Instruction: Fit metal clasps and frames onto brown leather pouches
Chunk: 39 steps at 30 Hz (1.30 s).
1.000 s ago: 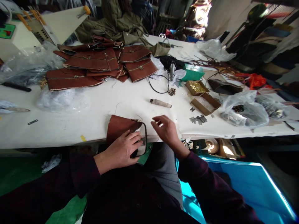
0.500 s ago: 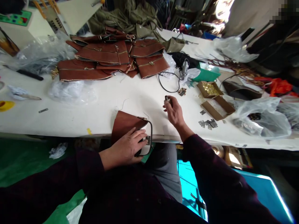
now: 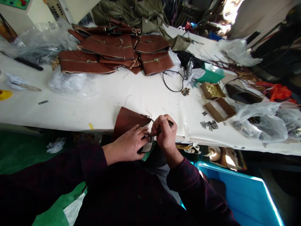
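Step in hand looks like fitting metal hardware at the flap edge of the brown leather pouch (image 3: 128, 121), which lies at the near edge of the counter (image 3: 70, 110), partly overhanging it. To be done well, the pouch is best kept pinned flat so the flap cannot shift, and the tool tip kept square to the small metal piece, with pressure applied straight rather than sideways, so the leather is not scratched. Left hand (image 3: 129, 146) is laid palm-down on the pouch, fingers spread and pressed at the flap edge by the dark strap loop; nothing is gripped, only held down. Right hand (image 3: 164, 133) is clenched around a slim dark-handled tool (image 3: 169, 123), tip aimed left toward the left fingertips; the tip itself is hidden, so contact cannot be told. Finished brown pouches (image 3: 113, 53) are stacked at the far left. Two small cardboard boxes (image 3: 217, 100), one with brass bits, sit to the right, with flat metal plates (image 3: 208, 124) just near of them. A blue bin (image 3: 240, 194) stands below the counter, near right.
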{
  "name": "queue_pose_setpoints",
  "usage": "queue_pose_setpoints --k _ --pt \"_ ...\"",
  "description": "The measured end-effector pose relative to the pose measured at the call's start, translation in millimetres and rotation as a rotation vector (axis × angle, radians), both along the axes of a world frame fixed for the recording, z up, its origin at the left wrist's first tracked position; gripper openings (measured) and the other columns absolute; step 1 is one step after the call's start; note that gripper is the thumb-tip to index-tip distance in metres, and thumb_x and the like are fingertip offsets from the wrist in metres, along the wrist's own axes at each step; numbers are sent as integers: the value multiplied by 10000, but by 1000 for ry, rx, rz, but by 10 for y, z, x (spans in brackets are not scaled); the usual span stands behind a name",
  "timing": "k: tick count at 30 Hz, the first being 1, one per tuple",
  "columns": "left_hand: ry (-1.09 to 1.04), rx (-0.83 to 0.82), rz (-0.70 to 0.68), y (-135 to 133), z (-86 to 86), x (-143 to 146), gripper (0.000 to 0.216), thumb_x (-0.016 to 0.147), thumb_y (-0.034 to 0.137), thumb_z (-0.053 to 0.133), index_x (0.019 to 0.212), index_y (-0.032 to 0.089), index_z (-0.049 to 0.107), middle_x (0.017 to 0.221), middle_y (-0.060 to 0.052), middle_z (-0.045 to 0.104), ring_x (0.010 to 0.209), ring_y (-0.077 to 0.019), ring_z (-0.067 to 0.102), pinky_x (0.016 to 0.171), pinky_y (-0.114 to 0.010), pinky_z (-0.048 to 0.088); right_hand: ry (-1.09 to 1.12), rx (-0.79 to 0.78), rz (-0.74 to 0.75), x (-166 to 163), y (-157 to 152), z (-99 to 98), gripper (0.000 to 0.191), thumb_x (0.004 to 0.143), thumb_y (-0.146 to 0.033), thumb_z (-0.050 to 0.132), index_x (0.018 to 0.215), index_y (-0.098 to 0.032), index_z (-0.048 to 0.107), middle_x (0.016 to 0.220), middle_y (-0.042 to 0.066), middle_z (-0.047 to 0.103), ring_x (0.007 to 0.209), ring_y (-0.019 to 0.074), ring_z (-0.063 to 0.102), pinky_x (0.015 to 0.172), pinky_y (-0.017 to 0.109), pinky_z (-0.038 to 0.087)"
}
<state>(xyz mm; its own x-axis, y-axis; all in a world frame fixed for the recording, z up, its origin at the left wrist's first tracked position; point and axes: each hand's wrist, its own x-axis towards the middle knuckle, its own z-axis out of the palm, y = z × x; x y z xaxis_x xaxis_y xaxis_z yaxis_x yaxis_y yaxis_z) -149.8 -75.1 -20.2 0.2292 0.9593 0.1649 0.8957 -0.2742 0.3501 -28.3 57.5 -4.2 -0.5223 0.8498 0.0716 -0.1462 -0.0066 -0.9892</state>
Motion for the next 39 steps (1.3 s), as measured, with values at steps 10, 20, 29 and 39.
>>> queue_pose_setpoints --k 10,20,29,39 --pt "-78 18 10 -16 -20 -24 622 910 390 753 1459 138 602 1535 -179 622 1495 -348 511 1317 -598 344 -118 234 86 186 -124 -81 438 959 -589 656 724 -262 483 619 -17 552 573 163 507 594 329 448" --pt "-71 12 25 -32 25 2 526 893 370 752 1355 142 647 1497 -191 647 1489 -350 521 1303 -579 363 -1 204 31 173 -178 41 468 949 -630 632 706 -278 441 596 -14 518 526 172 489 550 347 436" --pt "-60 2 30 -15 53 16 577 888 379 755 1395 131 635 1492 -196 652 1490 -352 524 1301 -573 371 66 187 74 143 -126 -6 372 967 -460 657 698 -268 485 590 -27 527 520 161 481 548 326 398" --pt "49 60 21 -68 -1 59 644 887 418 760 1410 57 655 1516 -235 639 1497 -375 524 1295 -536 415 -408 -95 -86 834 -414 -329 472 912 -603 725 669 -248 530 535 -36 521 505 157 459 529 306 378"
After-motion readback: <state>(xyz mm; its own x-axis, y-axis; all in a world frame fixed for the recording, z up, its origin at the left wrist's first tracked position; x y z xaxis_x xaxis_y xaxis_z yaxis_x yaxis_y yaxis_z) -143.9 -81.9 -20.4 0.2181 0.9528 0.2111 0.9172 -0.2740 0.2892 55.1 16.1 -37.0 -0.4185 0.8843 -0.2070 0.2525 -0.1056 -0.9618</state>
